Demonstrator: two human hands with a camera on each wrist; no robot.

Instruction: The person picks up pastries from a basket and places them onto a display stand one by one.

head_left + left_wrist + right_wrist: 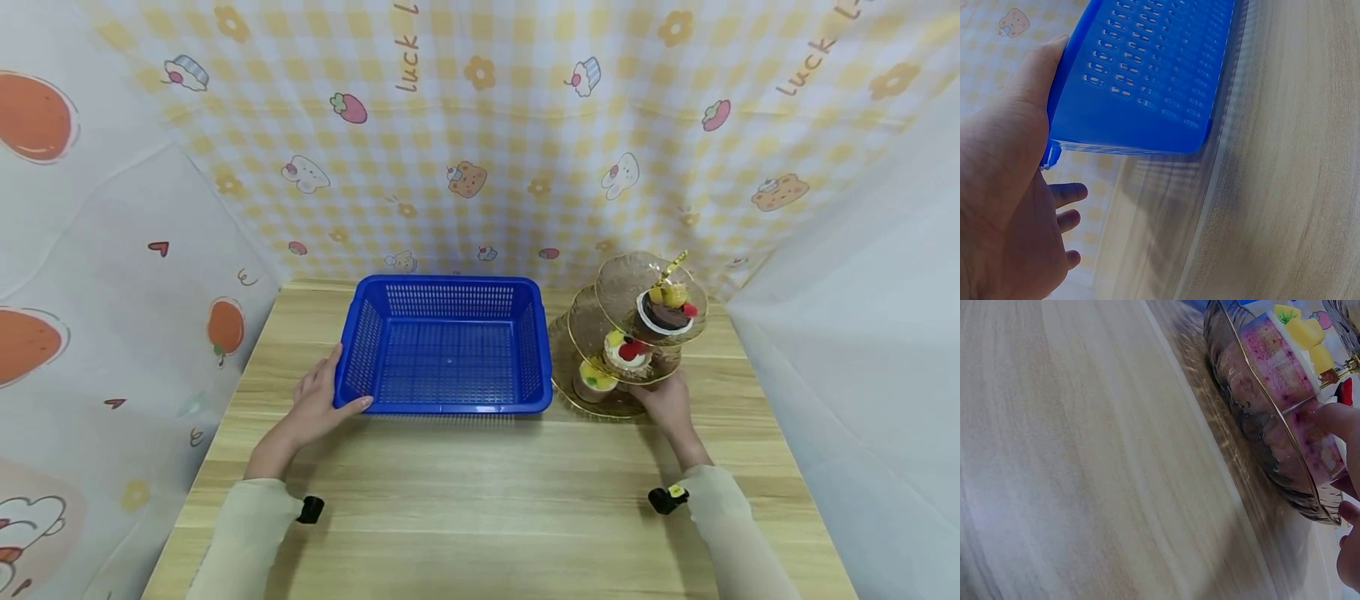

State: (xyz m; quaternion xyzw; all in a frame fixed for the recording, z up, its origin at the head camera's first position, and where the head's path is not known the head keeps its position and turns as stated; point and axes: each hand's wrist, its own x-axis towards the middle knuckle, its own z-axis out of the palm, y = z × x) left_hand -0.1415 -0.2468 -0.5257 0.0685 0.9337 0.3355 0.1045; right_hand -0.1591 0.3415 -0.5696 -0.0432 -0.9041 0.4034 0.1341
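My left hand [318, 404] grips the front left corner of a blue perforated plastic basket [442, 408]. In the left wrist view its thumb lies on the basket rim, and three fingers extend outside. At the right stands a three-tier clear dessert stand [570, 333] with gold rims. My right hand [670, 404] reaches into its bottom tier. In the right wrist view its fingers pinch a pink layered cake [1316, 450], partly hidden by them. Beside that is another pink layered cake [1279, 362] topped with yellow fruit. Upper tiers bear a cream cupcake [628, 353] and a chocolate cupcake [664, 315].
A light wooden table [465, 500] carries the basket and the stand, which are side by side near its back edge. Behind hangs a yellow checked curtain [510, 142]. White cloth [847, 333] flanks the right side, and a printed white sheet [150, 333] the left.
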